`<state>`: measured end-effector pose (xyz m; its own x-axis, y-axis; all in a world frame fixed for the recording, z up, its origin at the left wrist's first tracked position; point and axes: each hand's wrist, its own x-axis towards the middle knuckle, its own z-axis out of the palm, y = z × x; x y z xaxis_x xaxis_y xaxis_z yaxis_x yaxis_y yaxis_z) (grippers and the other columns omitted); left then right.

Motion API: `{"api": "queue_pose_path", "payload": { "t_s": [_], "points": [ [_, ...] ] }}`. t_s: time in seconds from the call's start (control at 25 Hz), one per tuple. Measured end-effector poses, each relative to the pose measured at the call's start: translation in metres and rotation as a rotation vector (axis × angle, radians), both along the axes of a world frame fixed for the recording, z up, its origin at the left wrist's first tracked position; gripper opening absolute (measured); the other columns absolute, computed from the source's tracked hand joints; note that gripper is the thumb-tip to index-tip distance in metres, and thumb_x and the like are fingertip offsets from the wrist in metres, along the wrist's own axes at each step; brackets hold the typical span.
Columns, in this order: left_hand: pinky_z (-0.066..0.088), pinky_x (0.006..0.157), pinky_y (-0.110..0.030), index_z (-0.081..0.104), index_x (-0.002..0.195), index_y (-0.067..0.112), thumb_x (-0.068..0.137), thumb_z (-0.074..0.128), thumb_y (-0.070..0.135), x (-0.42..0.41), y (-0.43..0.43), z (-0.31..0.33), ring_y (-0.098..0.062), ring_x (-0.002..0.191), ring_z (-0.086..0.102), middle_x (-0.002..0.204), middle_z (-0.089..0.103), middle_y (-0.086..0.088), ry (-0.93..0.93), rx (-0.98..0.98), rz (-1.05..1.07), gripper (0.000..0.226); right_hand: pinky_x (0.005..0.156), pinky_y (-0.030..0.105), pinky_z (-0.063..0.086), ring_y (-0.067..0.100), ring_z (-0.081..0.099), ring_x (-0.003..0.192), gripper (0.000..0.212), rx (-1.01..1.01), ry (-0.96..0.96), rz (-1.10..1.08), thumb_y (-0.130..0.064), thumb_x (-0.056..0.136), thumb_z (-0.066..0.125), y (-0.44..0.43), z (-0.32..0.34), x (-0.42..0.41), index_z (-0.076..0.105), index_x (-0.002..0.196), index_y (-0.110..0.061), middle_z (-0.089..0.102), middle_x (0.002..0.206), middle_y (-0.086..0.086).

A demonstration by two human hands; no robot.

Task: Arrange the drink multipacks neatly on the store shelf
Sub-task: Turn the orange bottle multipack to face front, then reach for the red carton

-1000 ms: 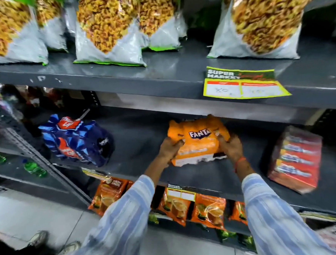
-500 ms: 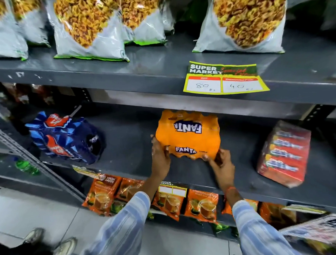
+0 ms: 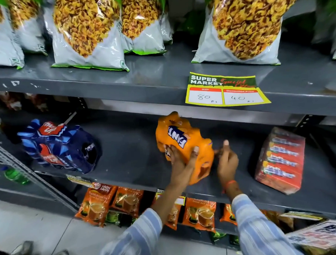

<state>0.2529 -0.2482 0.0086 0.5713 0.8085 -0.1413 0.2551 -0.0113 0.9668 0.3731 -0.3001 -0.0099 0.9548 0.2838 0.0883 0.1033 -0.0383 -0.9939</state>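
Observation:
An orange Fanta multipack (image 3: 184, 139) sits tilted and turned on the grey middle shelf (image 3: 134, 162), its logo running diagonally. My left hand (image 3: 181, 158) grips its front face with spread fingers. My right hand (image 3: 226, 160) is just to the right of the pack, fingers loosely apart, thumb up, not holding it. A blue Thums Up multipack (image 3: 60, 145) lies on its side at the shelf's left. A red multipack (image 3: 281, 161) stands tilted at the right.
Bags of yellow snacks (image 3: 85, 27) fill the top shelf, with a yellow price tag (image 3: 225, 91) on its edge. Orange tea packets (image 3: 100, 203) hang below the middle shelf. A slanted metal rack (image 3: 17, 163) stands at the left. Grey floor tiles lie below.
The Fanta pack was set flat with both hands, then turned and tipped sideways. My right hand has come off it; my left hand shifted onto its front.

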Motion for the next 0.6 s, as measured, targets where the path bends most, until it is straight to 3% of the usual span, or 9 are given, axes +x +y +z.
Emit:
{"api": "queue_pose_path", "payload": {
  "t_s": [0.08, 0.16, 0.24, 0.32, 0.4, 0.48, 0.6],
  "points": [
    [0.026, 0.115, -0.045, 0.008, 0.146, 0.031, 0.067, 0.048, 0.078, -0.016, 0.037, -0.001, -0.025, 0.143, 0.020, 0.160, 0.002, -0.005, -0.014, -0.037, 0.002, 0.101, 0.065, 0.031, 0.046, 0.011, 0.057, 0.057, 0.051, 0.066, -0.060, 0.071, -0.056, 0.083, 0.039, -0.002, -0.013, -0.025, 0.059, 0.053, -0.020, 0.062, 0.058, 0.009],
    [0.036, 0.110, -0.047, 0.036, 0.136, 0.038, 0.069, 0.044, 0.078, -0.032, 0.062, 0.000, -0.027, 0.134, 0.039, 0.155, 0.026, -0.011, -0.060, -0.010, 0.033, 0.078, 0.063, 0.036, 0.048, 0.018, 0.058, 0.062, 0.043, 0.041, -0.083, 0.098, -0.050, 0.086, 0.041, 0.005, -0.031, -0.042, 0.060, 0.056, -0.025, 0.064, 0.063, 0.011],
    [0.037, 0.109, -0.051, 0.050, 0.127, 0.030, 0.073, 0.036, 0.079, -0.037, 0.051, -0.003, -0.031, 0.128, 0.045, 0.143, 0.045, -0.016, -0.053, 0.142, 0.258, 0.074, 0.066, 0.038, 0.051, 0.023, 0.065, 0.069, 0.037, 0.072, -0.079, 0.170, -0.045, 0.086, 0.042, 0.011, -0.028, -0.060, 0.068, 0.064, -0.031, 0.069, 0.070, 0.009],
    [0.021, 0.116, -0.049, 0.024, 0.143, 0.016, 0.071, 0.036, 0.077, -0.031, 0.018, -0.005, -0.031, 0.142, 0.021, 0.155, 0.024, -0.015, 0.011, 0.205, 0.370, 0.095, 0.065, 0.031, 0.054, 0.013, 0.067, 0.069, 0.034, 0.060, -0.114, 0.285, -0.040, 0.086, 0.043, 0.015, -0.031, -0.079, 0.071, 0.069, -0.029, 0.071, 0.072, 0.002],
    [0.010, 0.117, -0.046, 0.000, 0.146, 0.011, 0.067, 0.041, 0.074, -0.031, -0.008, -0.010, -0.027, 0.146, 0.001, 0.159, -0.001, -0.012, 0.040, 0.192, 0.344, 0.109, 0.055, 0.025, 0.048, 0.005, 0.060, 0.057, 0.040, -0.006, -0.196, 0.378, -0.033, 0.087, 0.043, 0.017, -0.035, -0.094, 0.069, 0.067, -0.010, 0.070, 0.068, 0.007],
    [0.015, 0.117, -0.047, -0.002, 0.146, 0.008, 0.076, 0.050, 0.064, -0.035, 0.008, -0.015, -0.029, 0.146, 0.004, 0.159, -0.002, -0.013, 0.051, 0.160, 0.346, 0.103, 0.059, 0.034, 0.047, 0.009, 0.055, 0.054, 0.039, -0.010, -0.135, 0.311, -0.024, 0.089, 0.046, 0.019, -0.033, -0.092, 0.067, 0.067, 0.001, 0.069, 0.069, 0.021],
    [0.033, 0.109, -0.044, 0.015, 0.146, 0.009, 0.088, 0.055, 0.039, -0.053, 0.045, -0.023, -0.032, 0.141, 0.027, 0.156, 0.021, -0.015, 0.100, 0.214, 0.366, 0.077, 0.075, 0.035, 0.051, 0.012, 0.060, 0.070, 0.037, 0.079, -0.099, 0.146, -0.034, 0.086, 0.036, 0.020, -0.028, -0.061, 0.066, 0.079, -0.014, 0.068, 0.081, 0.013]
  ]
}}
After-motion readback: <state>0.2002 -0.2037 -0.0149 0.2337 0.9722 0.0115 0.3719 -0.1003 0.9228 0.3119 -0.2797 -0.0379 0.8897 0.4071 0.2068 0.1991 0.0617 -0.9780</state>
